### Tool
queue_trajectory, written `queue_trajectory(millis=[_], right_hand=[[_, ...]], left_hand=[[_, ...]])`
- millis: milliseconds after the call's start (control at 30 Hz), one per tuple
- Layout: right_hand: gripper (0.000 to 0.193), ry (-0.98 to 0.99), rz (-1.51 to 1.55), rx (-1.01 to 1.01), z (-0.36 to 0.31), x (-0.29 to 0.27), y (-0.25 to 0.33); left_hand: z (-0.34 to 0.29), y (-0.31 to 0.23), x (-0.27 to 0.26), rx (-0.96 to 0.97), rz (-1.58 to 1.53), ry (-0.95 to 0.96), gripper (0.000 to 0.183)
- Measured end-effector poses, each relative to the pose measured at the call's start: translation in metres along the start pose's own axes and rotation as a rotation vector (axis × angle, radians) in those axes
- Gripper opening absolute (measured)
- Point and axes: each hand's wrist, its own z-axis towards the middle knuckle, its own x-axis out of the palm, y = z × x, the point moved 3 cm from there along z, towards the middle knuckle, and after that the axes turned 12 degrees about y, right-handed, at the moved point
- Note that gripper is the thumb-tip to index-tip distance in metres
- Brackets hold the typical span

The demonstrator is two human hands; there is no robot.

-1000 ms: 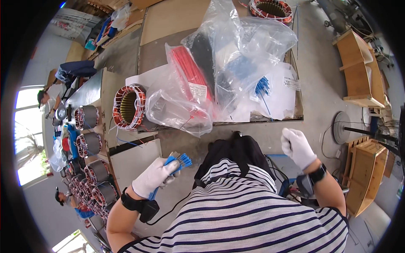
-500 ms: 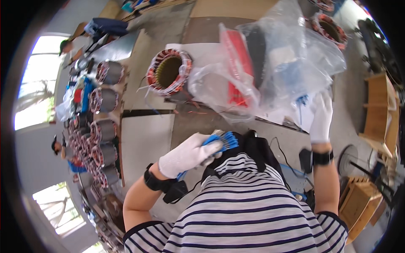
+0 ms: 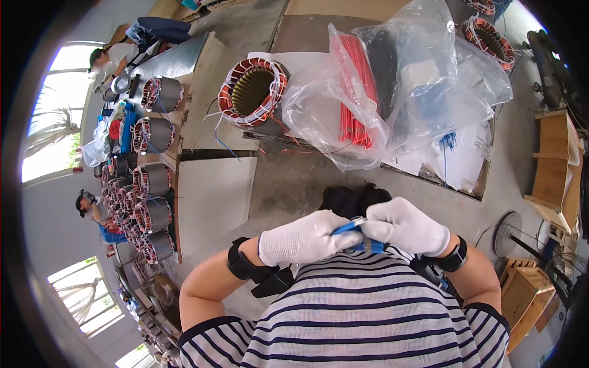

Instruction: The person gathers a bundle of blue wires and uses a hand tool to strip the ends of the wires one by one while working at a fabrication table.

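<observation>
In front of my chest, both hands wear white knitted gloves and meet fingertip to fingertip. My left hand (image 3: pixel 307 238) is closed on a bundle of short blue wires (image 3: pixel 370 246), partly hidden by the gloves and my striped shirt. One blue piece (image 3: pixel 348 227) sticks out between its thumb and fingers. My right hand (image 3: pixel 407 228) pinches at the pale end of that piece; its fingers hide the exact grip. Beyond them on the table stands a motor stator (image 3: pixel 253 93) with copper windings and white lacing. Beside it lie red wires (image 3: pixel 357 92) in a clear plastic bag (image 3: pixel 319 116).
A second clear bag (image 3: pixel 423 104) with blue wires inside covers the table's right part. Another stator (image 3: pixel 489 43) stands at the far right. Several stators (image 3: pixel 153 135) line a bench at left, with two people beyond. A fan (image 3: pixel 509 233) and wooden boxes (image 3: pixel 526 297) are at right.
My right hand has come back from beside the blue wires' bag to meet my left hand at my chest. The left hand has shifted slightly right, still holding the blue wires.
</observation>
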Motion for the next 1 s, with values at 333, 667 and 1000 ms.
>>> queue_trajectory(millis=[333, 667, 1000], right_hand=[[0.034, -0.322, 0.528, -0.109, -0.056, -0.025, -0.028], [0.037, -0.018, 0.15, 0.11, 0.002, 0.007, -0.015], [0.026, 0.078, -0.093, -0.133, -0.025, 0.022, -0.012]], left_hand=[[-0.035, 0.017, -0.018, -0.167, -0.217, -0.141, 0.041], [0.0, -0.004, -0.005, -0.094, 0.174, -0.145, 0.033], [-0.001, -0.016, 0.014, -0.07, 0.179, 0.209, 0.023]])
